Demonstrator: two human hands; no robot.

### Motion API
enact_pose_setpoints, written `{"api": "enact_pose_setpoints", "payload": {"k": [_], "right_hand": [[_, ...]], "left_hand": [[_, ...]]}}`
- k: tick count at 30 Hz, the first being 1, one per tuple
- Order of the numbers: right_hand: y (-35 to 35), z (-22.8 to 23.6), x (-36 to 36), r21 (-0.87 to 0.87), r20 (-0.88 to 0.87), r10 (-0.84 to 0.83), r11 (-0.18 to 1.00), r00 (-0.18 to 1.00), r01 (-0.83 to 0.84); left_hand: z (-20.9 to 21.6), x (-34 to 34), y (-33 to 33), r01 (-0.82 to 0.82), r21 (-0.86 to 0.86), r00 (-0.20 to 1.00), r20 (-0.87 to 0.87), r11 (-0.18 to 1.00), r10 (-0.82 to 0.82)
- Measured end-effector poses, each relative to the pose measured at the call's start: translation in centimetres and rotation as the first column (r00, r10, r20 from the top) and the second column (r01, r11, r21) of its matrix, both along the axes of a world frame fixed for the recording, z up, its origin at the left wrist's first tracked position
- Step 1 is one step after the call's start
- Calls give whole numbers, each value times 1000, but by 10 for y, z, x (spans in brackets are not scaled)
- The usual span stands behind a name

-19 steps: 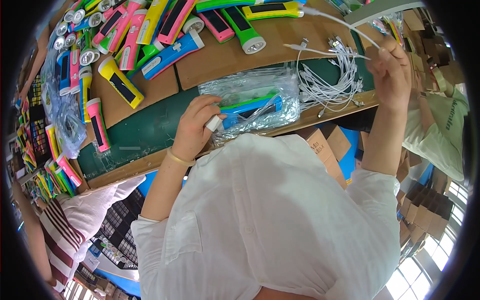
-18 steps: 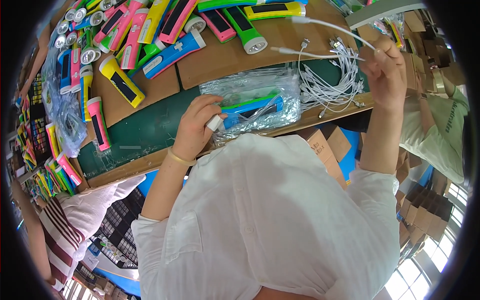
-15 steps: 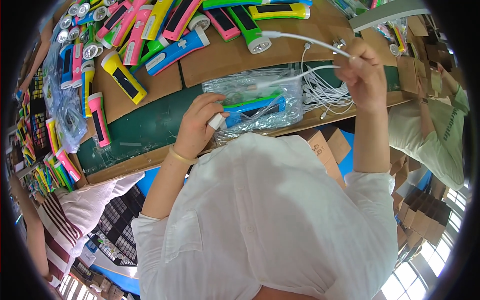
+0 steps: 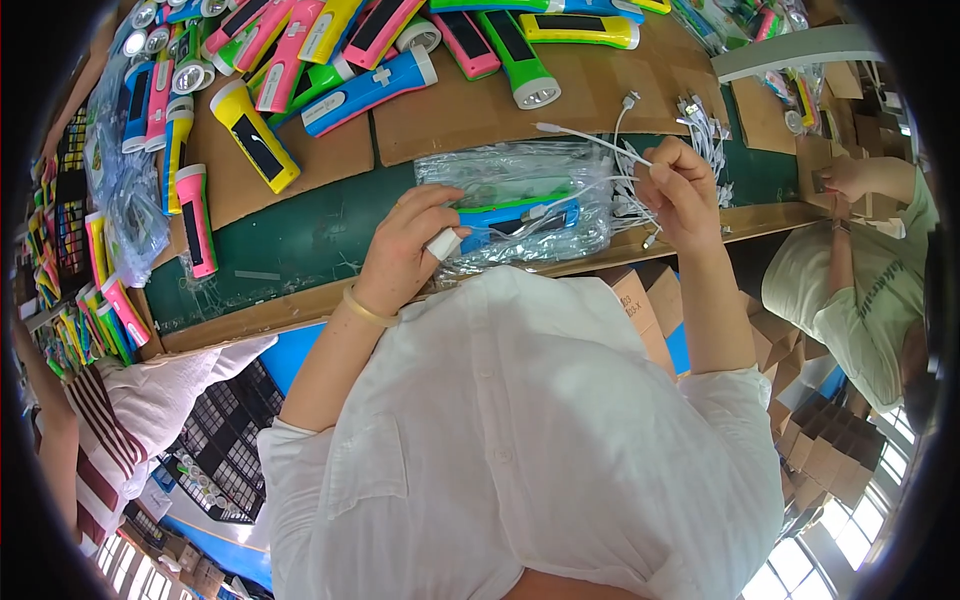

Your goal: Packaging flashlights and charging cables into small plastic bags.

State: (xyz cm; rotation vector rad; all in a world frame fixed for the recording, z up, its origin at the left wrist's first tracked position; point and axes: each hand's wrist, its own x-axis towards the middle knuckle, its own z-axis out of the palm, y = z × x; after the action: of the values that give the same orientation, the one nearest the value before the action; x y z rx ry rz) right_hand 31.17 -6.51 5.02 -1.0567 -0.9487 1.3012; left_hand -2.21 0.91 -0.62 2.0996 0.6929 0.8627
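My left hand (image 4: pixel 412 238) is closed on a small white block-shaped piece (image 4: pixel 444 243), at the left end of a blue and green flashlight (image 4: pixel 520 222). That flashlight lies on clear plastic bags (image 4: pixel 590 165) at the table's near edge; whether it is inside a bag I cannot tell. My right hand (image 4: pixel 684 190) pinches a white charging cable (image 4: pixel 600 141). One plug of it points left above the bags, and a second white strand runs from near the hand down over the flashlight. Just beyond and beside my right hand lies a heap of white cables (image 4: pixel 628 205).
Many coloured flashlights (image 4: pixel 375 90) lie piled on cardboard (image 4: pixel 430 125) along the far side. More plastic bags (image 4: pixel 135 220) hang at the left. A grey bar (image 4: pixel 795 52) crosses the far right. Co-workers (image 4: pixel 850 270) stand at both sides; brown cartons (image 4: pixel 660 300) stand below the table edge.
My right hand has come down and left with the cable, and its dangling strand now reaches the flashlight. My left hand keeps its grip. The whole view has shifted slightly.
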Motion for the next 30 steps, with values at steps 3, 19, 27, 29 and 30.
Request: {"api": "enact_pose_setpoints", "payload": {"k": [3, 19, 27, 29, 30], "right_hand": [[8, -3, -4, 19, 140, 25, 999, 990, -28], [27, 27, -27, -259, 701, 390, 919, 597, -295], [68, 1, -84, -270, 923, 381, 747, 58, -607], [73, -7, -96, -231, 920, 379, 734, 103, -638], [75, -11, -101, -193, 914, 379, 724, 147, -662]], "left_hand": [[0, 0, -1, -11, -2, 1000, -5, 1000, 11], [5, -7, -7, -77, 6, 997, -25, 997, 78], [17, -7, -16, -403, -241, 901, -276, 883, 335], [18, -9, -17, -408, -270, 898, -293, 872, 329], [19, -9, -17, -406, -302, 898, -307, 863, 316]]}}
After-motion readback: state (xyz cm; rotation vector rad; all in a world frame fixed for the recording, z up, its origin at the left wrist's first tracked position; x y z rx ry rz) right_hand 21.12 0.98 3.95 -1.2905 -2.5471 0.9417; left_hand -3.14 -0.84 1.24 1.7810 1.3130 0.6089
